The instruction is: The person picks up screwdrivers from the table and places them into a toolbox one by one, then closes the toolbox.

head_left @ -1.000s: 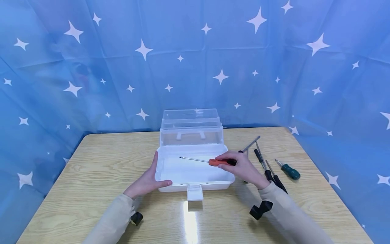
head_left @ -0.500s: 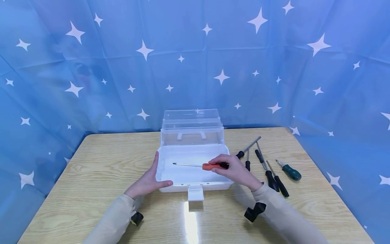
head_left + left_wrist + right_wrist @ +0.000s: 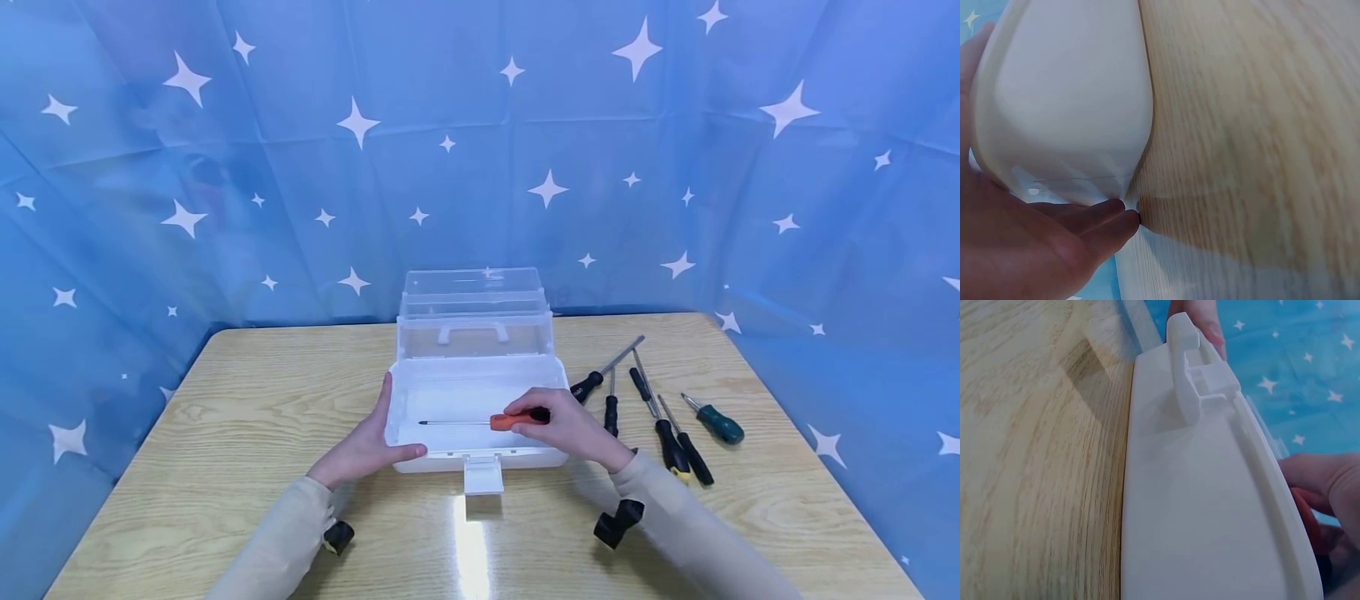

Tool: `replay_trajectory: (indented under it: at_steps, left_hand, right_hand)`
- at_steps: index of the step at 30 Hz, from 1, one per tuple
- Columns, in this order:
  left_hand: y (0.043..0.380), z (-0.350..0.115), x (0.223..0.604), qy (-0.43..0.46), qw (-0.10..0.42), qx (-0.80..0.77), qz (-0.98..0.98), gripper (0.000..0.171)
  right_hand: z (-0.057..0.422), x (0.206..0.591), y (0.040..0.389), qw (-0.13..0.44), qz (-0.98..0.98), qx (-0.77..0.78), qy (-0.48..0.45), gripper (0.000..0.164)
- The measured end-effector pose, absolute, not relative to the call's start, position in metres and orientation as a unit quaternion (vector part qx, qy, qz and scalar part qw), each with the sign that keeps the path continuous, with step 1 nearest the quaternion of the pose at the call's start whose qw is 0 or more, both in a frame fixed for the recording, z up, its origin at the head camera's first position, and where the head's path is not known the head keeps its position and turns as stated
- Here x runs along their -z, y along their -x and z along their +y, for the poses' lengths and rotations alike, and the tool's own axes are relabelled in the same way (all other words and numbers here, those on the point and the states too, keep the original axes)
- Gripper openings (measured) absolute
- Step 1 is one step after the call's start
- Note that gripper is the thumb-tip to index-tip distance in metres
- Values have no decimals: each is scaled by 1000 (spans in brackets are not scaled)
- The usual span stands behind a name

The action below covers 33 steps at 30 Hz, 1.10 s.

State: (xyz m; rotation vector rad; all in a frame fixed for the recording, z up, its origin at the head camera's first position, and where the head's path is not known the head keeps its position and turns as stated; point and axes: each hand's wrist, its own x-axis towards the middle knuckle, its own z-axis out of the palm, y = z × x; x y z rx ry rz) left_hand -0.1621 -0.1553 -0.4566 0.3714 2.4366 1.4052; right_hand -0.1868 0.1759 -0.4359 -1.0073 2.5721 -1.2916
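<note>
A white toolbox [image 3: 528, 459] with its clear lid [image 3: 476, 333] raised at the back stands mid-table. My left hand [image 3: 363, 450] holds its front left corner, thumb over the front rim and fingers along the side; in the left wrist view, the fingertips touch the white wall [image 3: 1072, 94]. Inside the box, low near the front wall, my right hand [image 3: 566, 427] pinches a screwdriver [image 3: 506, 422] by its orange and black handle. The metal shaft points left. In the right wrist view, the front wall hides most of the screwdriver, leaving its orange handle [image 3: 1308, 519] partly visible.
Right of the box lie several black-handled screwdrivers [image 3: 670, 446] and a stubby green-handled screwdriver [image 3: 720, 424]. The box's front latch [image 3: 482, 475] hangs down over the wooden table [image 3: 262, 400]. A blue starry curtain [image 3: 465, 200] surrounds the table's back and sides.
My right hand has carried the orange screwdriver left and toward the box's front, lowering it into the box. The left hand keeps its hold on the corner.
</note>
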Motion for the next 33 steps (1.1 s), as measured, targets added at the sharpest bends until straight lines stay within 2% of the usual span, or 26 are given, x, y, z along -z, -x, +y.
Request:
replay_trajectory:
  at_steps: [15, 33]
  left_hand:
    - [163, -157, 457, -126, 152, -488, 850, 124]
    - [162, -156, 458, -117, 157, -482, 854, 124]
  right_hand:
    - [168, 432, 192, 67, 864, 356, 349, 14]
    - [168, 434, 200, 163, 837, 360, 378, 8]
